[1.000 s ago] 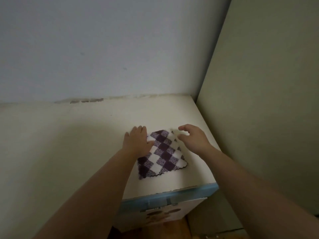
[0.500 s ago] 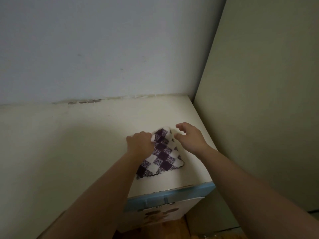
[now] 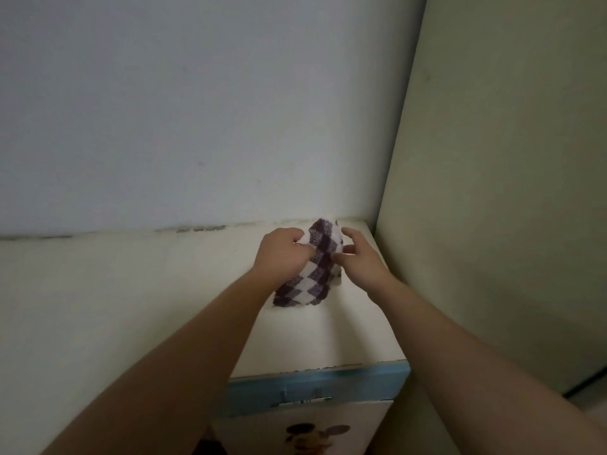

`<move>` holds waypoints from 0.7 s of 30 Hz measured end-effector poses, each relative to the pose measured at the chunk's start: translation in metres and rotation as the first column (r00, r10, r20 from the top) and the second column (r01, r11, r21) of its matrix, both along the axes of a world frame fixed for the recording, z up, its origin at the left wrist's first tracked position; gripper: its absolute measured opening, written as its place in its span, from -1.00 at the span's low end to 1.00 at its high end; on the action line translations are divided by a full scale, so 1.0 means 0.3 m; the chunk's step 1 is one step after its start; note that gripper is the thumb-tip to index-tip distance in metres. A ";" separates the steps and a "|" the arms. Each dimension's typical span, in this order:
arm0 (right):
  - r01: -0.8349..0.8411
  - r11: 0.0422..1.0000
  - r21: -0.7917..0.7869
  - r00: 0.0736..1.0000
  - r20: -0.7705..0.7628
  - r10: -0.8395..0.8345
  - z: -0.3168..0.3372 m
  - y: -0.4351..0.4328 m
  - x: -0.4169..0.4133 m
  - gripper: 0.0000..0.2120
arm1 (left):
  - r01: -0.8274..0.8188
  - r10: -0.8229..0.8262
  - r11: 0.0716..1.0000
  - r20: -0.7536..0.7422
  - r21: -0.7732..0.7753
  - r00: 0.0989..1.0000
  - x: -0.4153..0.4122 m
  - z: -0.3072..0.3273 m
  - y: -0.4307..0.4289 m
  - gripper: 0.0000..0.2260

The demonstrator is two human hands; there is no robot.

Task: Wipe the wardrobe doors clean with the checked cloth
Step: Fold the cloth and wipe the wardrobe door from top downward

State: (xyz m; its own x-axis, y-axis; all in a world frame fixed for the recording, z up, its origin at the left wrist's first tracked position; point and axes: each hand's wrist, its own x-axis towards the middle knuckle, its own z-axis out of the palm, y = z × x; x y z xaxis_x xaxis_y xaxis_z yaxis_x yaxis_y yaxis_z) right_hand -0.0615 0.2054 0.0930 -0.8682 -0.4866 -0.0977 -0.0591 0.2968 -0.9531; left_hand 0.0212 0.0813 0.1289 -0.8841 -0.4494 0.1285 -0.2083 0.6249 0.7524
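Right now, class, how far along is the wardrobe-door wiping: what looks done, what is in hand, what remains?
Done: the purple-and-white checked cloth is picked up, only its lower edge touching the cream cabinet top. In hand: the left hand grips it in a fist, while the right hand touches its edge, fingers spread. Left: all wiping; no door has been touched yet.

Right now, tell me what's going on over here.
A person is picking up a purple-and-white checked cloth from the flat cream top of a low cabinet, in the corner by the white wall. The left hand is closed on the cloth's upper part and has it bunched, while its lower edge touches the cabinet top. The right hand is open beside it, fingers at the cloth's edge. No wiping has started yet.
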 end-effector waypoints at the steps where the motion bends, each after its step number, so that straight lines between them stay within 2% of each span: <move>1: -0.015 0.998 -0.057 1.000 0.019 0.016 0.028 0.002 0.005 -0.50 | 0.008 -0.008 1.000 -0.016 0.009 1.000 0.017 0.034 0.014 -0.83; 3: -0.051 0.987 -0.154 0.997 0.050 0.059 0.091 0.014 0.019 -0.59 | 0.023 -0.021 0.999 -0.056 0.034 0.998 0.058 0.099 0.049 -0.92; 6: -0.110 0.967 -0.231 0.993 0.019 0.118 0.176 0.044 0.066 -0.90 | 0.003 0.006 0.998 -0.135 0.062 0.991 0.123 0.179 0.103 -0.88; 10: -0.109 0.897 -0.428 0.991 0.025 0.133 0.230 0.060 0.123 -0.83 | 0.043 0.022 0.966 -0.246 0.257 0.969 0.206 0.239 0.173 -0.78; 13: -0.095 0.812 -0.575 0.980 0.087 0.176 0.284 0.079 0.170 -0.84 | 0.075 0.098 0.853 -0.301 0.516 0.949 0.264 0.293 0.228 -0.73; 15: -0.125 0.778 -0.616 0.975 0.069 0.211 0.322 0.098 0.201 -0.83 | 0.045 0.174 0.795 -0.299 0.604 0.938 0.287 0.333 0.245 -0.67; 19: -0.176 0.726 -0.665 0.974 -0.008 0.228 0.392 0.148 0.242 -0.79 | -0.058 0.269 0.854 -0.341 0.518 0.901 0.297 0.365 0.270 -0.90; 21: -0.214 0.695 -0.687 0.969 -0.059 0.239 0.431 0.185 0.272 -0.79 | -0.030 0.208 0.880 -0.328 0.475 0.921 0.319 0.369 0.302 -0.80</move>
